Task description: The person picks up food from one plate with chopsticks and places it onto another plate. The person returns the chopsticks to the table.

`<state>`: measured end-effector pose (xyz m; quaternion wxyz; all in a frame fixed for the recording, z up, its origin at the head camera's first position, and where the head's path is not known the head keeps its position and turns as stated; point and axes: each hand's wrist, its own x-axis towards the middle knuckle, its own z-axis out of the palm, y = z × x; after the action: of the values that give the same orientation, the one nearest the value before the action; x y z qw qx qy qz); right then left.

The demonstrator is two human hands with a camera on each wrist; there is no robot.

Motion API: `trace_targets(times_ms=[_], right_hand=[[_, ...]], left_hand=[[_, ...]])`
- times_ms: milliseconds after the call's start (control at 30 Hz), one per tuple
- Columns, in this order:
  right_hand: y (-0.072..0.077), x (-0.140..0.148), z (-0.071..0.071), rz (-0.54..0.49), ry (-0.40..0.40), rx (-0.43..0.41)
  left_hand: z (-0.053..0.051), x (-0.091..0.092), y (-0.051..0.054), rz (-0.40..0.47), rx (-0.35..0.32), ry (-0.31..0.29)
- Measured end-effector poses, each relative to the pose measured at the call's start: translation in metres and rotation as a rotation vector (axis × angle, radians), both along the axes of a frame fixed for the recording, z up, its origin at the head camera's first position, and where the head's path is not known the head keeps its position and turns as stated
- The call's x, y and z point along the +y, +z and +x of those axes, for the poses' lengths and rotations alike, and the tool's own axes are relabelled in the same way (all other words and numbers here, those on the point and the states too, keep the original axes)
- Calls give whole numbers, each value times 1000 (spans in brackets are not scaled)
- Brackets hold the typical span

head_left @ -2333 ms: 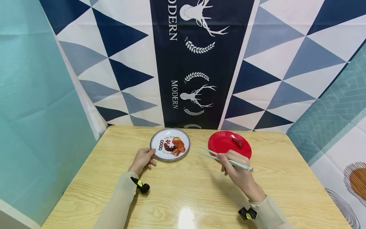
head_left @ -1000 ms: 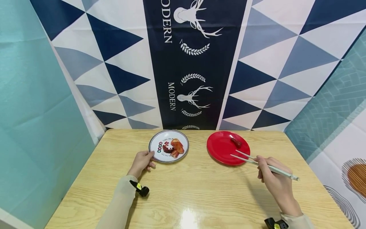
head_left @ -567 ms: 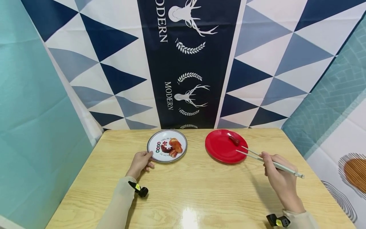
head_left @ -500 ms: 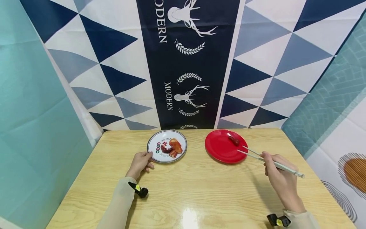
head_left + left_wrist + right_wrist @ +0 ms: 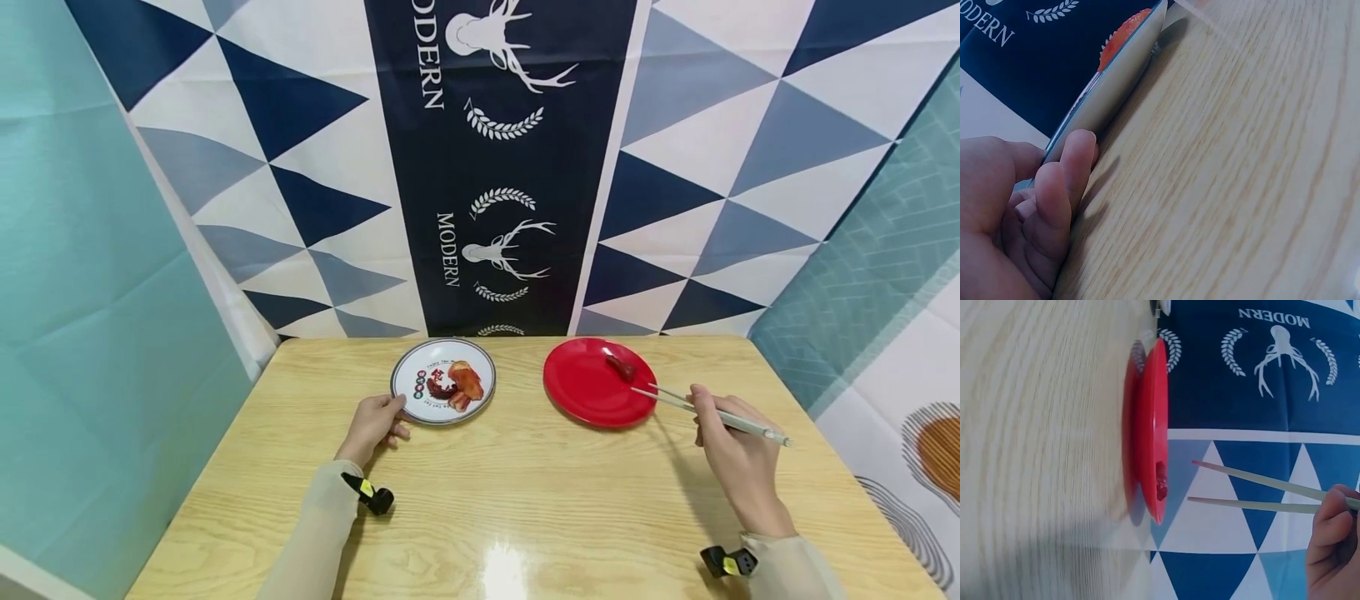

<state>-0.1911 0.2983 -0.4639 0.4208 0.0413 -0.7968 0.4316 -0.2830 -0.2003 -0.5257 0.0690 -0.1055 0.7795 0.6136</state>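
Note:
In the head view my left hand pinches the near left rim of a white plate, thumb on top and fingers underneath. Glossy orange-brown and dark red food pieces show on that plate. Pale green chopsticks are gripped by my right hand, right of a red plate. Their tips are spread, near a dark reddish-brown food piece on the red plate. The right wrist view shows the chopsticks above that plate, apart from the food piece.
Both plates stand near the back edge of a light wooden table. A patterned cloth hangs right behind it. Pale teal sheets close off the left side. Each wrist wears a small black camera.
My right hand has carried the chopsticks from in front of the red plate, tips toward the gap between plates, to the plate's right side. The left hand and both plates stay put.

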Motion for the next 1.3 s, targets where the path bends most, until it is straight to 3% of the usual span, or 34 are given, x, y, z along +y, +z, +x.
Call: trace_targets(times_ms=[300, 533, 800, 1067, 1300], right_hand=[[-9, 6, -16, 29, 21, 48], [-10, 2, -18, 13, 26, -33], [-10, -2, -21, -5, 27, -70], [10, -19, -15, -26, 62, -86], [-9, -10, -33, -9, 70, -98]], left_hand=[[-4, 1, -2, 11, -5, -8], [-2, -1, 0, 25, -9, -9], [-3, 0, -1, 31, -4, -19], [-3, 0, 0, 36, 9, -17], [-2, -2, -1, 37, 21, -20]])
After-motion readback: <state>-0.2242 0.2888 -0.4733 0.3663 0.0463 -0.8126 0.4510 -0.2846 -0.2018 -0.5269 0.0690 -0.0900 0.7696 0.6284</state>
